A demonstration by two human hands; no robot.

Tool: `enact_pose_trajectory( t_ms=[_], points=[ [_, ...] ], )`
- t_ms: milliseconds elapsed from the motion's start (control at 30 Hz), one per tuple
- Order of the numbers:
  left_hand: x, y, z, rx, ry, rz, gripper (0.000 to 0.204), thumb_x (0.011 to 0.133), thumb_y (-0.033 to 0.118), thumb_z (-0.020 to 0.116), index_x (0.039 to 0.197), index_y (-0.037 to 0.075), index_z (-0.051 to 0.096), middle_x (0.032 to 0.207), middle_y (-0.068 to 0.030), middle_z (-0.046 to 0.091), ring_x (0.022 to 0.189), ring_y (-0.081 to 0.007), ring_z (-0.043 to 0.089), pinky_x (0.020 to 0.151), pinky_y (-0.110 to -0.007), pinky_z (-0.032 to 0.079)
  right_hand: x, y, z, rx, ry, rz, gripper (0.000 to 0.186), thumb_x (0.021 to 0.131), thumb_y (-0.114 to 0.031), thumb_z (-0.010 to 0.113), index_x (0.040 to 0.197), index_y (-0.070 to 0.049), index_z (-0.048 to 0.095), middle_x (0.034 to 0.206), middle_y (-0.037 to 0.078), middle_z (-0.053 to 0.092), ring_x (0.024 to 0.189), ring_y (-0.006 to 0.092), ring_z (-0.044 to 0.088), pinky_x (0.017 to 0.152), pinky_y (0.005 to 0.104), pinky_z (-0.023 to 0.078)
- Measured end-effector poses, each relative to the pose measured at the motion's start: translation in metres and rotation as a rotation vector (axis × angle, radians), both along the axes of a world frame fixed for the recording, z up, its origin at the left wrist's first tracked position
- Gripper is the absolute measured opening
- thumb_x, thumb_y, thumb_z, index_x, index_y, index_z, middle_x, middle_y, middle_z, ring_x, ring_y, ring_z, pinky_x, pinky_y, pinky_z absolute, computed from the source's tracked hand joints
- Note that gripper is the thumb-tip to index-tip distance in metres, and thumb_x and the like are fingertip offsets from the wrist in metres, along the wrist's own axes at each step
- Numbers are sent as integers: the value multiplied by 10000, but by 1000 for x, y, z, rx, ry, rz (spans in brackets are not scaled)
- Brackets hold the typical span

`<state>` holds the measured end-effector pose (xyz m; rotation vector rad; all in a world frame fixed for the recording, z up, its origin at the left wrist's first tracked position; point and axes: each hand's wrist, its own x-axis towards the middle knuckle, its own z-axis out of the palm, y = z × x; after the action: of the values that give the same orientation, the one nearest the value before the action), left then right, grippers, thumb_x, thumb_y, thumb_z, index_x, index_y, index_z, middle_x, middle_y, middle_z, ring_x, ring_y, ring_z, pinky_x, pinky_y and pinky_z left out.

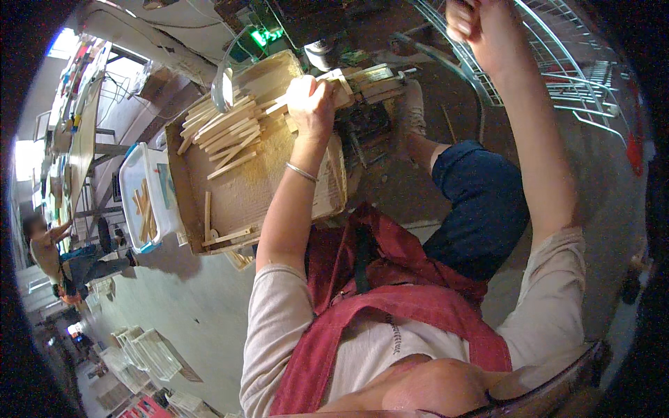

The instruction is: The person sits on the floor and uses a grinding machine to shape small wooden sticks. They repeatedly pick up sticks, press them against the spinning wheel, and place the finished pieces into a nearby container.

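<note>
My left hand (311, 104) is closed in a fist above the right side of a cardboard box (258, 195). Pale wooden sticks (275, 109) come out at both sides of the fist. A loose stack of wooden sticks (226, 129) lies in the box, with sawdust around it. Just beyond my left hand is a low machine or bench (373, 115) with more wooden pieces on it. My right hand (474, 21) is raised at the top edge, its fingers curled, in front of a wire basket (550, 42). Whatever it may hold is hidden.
Left of the box stands a clear plastic bin (150, 202) holding wooden pieces. A small white-headed lamp (222, 90) hangs over the box. At far left another person (56, 254) is near a long bench (82, 139). Stacked slatted panels (150, 355) are on the floor.
</note>
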<state>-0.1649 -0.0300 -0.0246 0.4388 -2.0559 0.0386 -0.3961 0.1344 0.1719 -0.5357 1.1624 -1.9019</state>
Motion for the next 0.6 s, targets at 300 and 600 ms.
enact_pose_trajectory(
  t_ms=[300,600],
  points=[
    [-4,4,-1,83,59,57,245,625,60,740,648,85,497,694,-96,446,707,-315,506,610,-419,418,32,-61,72,-200,240,-281,298,995,-312,558,735,-167,571,553,-9,524,404,102,476,366,262,372],
    [2,1,-5,48,20,41,208,637,50,726,663,84,522,711,-94,453,713,-310,511,619,-416,416,4,-78,101,-63,506,-250,296,986,-312,552,743,-144,568,562,6,504,416,119,448,386,285,340]
  ],
)
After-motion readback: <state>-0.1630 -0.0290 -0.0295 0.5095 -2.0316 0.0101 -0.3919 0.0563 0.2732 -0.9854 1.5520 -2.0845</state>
